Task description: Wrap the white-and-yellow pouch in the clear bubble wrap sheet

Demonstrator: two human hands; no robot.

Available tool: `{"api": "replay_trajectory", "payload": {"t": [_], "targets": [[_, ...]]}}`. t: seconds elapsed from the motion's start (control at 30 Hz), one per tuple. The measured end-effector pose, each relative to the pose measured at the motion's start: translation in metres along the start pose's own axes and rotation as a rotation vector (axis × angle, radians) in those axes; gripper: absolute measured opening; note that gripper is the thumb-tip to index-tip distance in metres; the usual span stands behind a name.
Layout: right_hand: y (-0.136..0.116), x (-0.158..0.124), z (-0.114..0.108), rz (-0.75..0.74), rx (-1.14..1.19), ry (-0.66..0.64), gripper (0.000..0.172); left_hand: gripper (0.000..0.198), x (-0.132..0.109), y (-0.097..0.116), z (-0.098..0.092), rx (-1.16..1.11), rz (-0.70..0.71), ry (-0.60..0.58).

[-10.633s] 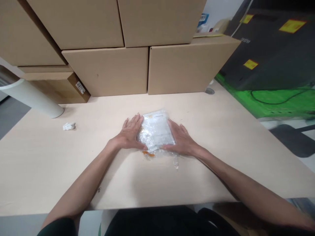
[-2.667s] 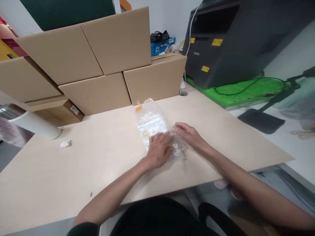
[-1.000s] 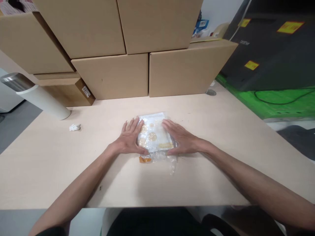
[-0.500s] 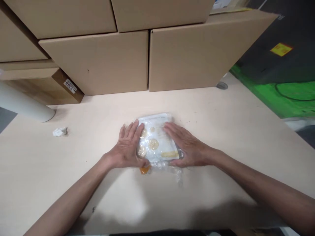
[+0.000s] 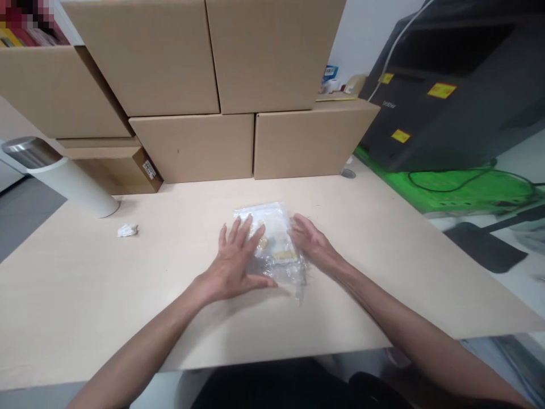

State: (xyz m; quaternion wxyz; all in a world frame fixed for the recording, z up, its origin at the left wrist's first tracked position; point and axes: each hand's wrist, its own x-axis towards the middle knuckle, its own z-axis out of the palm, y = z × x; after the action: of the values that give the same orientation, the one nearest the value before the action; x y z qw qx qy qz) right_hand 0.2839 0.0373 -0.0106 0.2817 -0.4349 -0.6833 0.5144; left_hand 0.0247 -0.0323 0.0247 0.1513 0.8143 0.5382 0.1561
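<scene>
A flat white packet (image 5: 276, 234) with gold-yellow printing lies on the table inside crinkled clear plastic wrap (image 5: 293, 276). Its loose wrap trails toward the near edge. My left hand (image 5: 235, 260) rests on the packet's left part with fingers spread and thumb stretched out over the near wrap, covering some of the print. At the right edge, my right hand (image 5: 314, 241) is turned on its side, its fingers bent together against the wrap. Its thumb and fingertips are partly hidden.
Cardboard boxes (image 5: 191, 150) are stacked along the back of the table (image 5: 170, 318). A white bottle (image 5: 80, 184) with a metal cap stands at left, near a crumpled white scrap (image 5: 128, 230). A dark machine (image 5: 426, 113) stands beyond a green surface (image 5: 447, 193) at right.
The view has tilted up and back. My left hand has shifted further over the packet, and my right hand has rolled from lying flat on it onto its right edge. The orange bit is now out of sight.
</scene>
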Motion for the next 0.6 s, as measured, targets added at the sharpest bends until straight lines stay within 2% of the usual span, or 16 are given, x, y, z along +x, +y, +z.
{"api": "replay_trajectory", "payload": {"t": [0.1, 0.17, 0.27, 0.33, 0.47, 0.6], "targets": [[0.003, 0.006, 0.013, 0.127, 0.331, 0.282, 0.071, 0.119, -0.004, 0.015, 0.011, -0.019, 0.105, -0.040], [0.003, 0.013, 0.019, 0.171, 0.490, 0.343, 0.054, 0.116, -0.004, 0.019, 0.024, -0.007, 0.118, -0.068], [0.000, 0.021, 0.022, 0.198, 0.633, 0.332, 0.042, 0.079, -0.006, 0.017, 0.040, 0.010, 0.106, -0.050], [-0.003, 0.023, 0.019, 0.190, 0.688, 0.322, 0.039, 0.060, -0.008, 0.014, 0.044, -0.006, 0.105, 0.002], [-0.009, 0.021, 0.012, 0.158, 0.733, 0.255, 0.038, 0.051, -0.009, 0.011, 0.036, -0.154, 0.110, 0.131], [-0.015, 0.015, 0.009, 0.153, 0.702, 0.056, 0.039, 0.048, -0.009, 0.018, 0.026, -0.349, 0.180, 0.134]]}}
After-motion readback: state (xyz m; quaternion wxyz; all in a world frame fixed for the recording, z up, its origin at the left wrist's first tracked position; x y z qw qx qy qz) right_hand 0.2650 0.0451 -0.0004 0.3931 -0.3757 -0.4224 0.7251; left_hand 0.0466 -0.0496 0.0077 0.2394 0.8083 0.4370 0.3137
